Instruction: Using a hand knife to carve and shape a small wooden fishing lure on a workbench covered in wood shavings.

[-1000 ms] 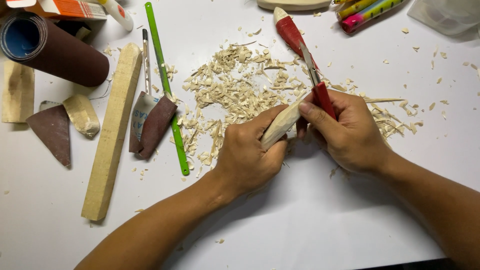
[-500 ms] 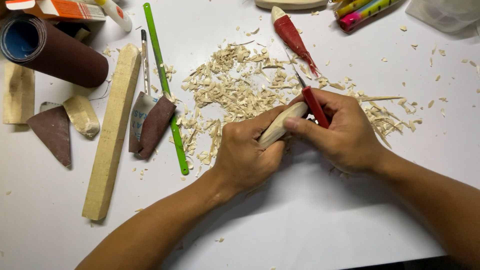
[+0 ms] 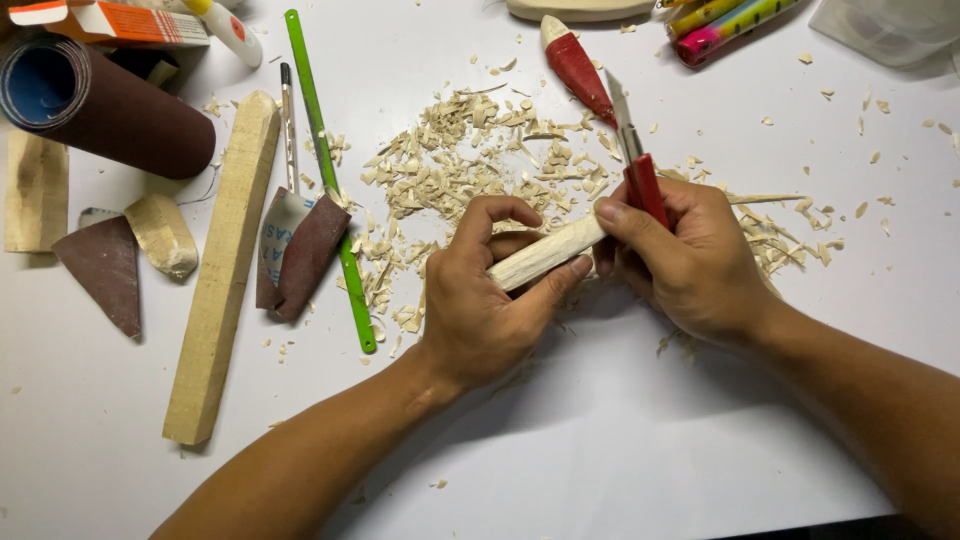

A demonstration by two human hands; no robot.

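Left hand gripping wood piece, right hand gripping knife

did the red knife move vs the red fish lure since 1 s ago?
Yes. The red knife in the right hand has drawn back toward the person; its blade tip now sits beside the red fish lure instead of overlapping it.
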